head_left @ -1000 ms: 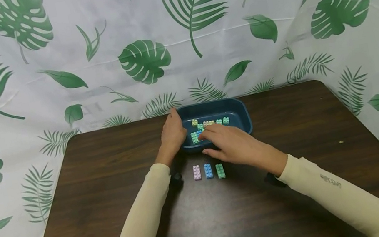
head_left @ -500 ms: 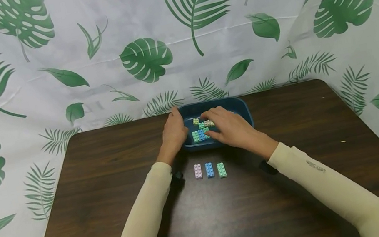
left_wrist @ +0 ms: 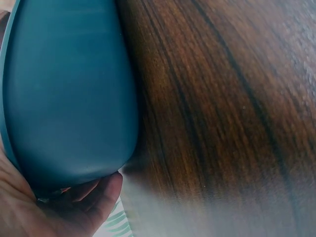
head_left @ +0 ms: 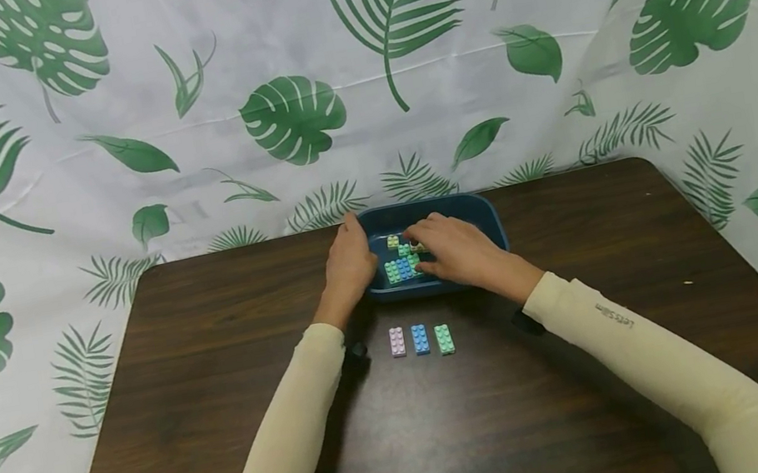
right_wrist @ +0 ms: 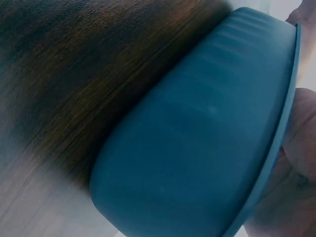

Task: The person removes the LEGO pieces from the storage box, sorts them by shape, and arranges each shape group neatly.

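The left hand [head_left: 349, 263] clamps its fingers on an end of the tray [head_left: 412, 292] on the table [head_left: 222, 382]. Inside, the right hand [head_left: 461, 251], thumb and forefinger apart, partly covers the bricks [head_left: 403, 269]; its other fingertips are hidden.

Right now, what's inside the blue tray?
Toy bricks: green and blue ones side by side near the front, yellow and green ones behind. The right hand hides part of the tray; whatever lies beneath it can't be seen.

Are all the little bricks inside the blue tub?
No, a pink brick, a blue brick and a green brick lie on the brown table in front of the tub.
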Motion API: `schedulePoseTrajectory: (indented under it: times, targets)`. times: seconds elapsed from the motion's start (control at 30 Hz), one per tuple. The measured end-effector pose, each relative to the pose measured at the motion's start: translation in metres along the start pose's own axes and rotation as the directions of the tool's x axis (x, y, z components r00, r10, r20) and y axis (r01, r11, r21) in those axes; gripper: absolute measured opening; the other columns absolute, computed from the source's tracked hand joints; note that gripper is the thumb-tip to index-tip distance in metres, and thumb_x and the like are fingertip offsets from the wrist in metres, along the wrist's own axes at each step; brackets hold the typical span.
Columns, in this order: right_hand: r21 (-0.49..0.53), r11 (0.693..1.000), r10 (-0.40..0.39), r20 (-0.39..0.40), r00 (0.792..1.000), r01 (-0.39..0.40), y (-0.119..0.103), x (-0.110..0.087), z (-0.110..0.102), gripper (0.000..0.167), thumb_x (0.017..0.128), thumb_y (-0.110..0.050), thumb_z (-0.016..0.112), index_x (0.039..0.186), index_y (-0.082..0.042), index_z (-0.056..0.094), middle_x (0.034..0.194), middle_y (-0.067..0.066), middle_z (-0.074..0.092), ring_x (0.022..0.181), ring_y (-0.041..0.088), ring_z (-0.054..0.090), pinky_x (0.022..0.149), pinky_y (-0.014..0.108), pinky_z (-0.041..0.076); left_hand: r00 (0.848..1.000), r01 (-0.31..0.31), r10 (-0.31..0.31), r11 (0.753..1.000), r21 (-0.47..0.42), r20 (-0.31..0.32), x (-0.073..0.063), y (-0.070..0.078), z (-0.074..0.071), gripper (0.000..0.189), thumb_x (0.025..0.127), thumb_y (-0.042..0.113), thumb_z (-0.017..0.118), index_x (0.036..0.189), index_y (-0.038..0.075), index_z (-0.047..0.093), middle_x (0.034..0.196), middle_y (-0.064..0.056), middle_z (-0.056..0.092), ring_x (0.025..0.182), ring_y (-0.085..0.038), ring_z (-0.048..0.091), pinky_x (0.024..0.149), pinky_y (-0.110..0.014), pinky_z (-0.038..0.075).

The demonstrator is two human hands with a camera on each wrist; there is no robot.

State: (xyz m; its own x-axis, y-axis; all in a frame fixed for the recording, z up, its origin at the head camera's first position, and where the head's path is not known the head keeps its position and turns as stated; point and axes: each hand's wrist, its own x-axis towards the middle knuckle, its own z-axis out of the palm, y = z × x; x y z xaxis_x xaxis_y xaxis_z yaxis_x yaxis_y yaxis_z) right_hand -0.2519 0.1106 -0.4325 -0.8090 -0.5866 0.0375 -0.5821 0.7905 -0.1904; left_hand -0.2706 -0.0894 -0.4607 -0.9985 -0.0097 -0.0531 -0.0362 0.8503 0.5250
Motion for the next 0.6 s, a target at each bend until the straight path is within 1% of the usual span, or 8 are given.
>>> schedulePoseTrajectory:
  times: [0.2, 0.6]
  targets:
    - [-0.019, 1.000, 0.012, 0.033, 0.999, -0.012, 0.0020, 0.0039, 0.0050, 0.051, 0.094, -0.028, 0.082, 0.140, -0.012, 0.066, 0.133, 0.006, 0.072, 0.115, 0.026, 0.063, 0.095, 0.043, 0.057, 1.000, -0.007, 0.007, 1.000, 0.002, 0.000, -0.0001, -0.0002, 0.0000, 0.070, 0.100, 0.004, 0.066, 0.159, 0.002, 0.029, 0.151, -0.023, 0.053, 0.132, -0.039, 0.062, 0.107, -0.052, 0.055]
    - [-0.020, 0.998, 0.057, 0.092, 0.994, -0.056, 0.0023, 0.0079, 0.0086, 0.045, 0.094, -0.026, 0.083, 0.136, -0.016, 0.068, 0.131, 0.004, 0.073, 0.113, 0.025, 0.061, 0.093, 0.043, 0.057, 1.000, -0.012, 0.012, 1.000, -0.002, 0.004, -0.0023, 0.0005, -0.0018, 0.069, 0.101, 0.004, 0.065, 0.159, 0.002, 0.028, 0.152, -0.024, 0.052, 0.134, -0.039, 0.062, 0.110, -0.051, 0.054]
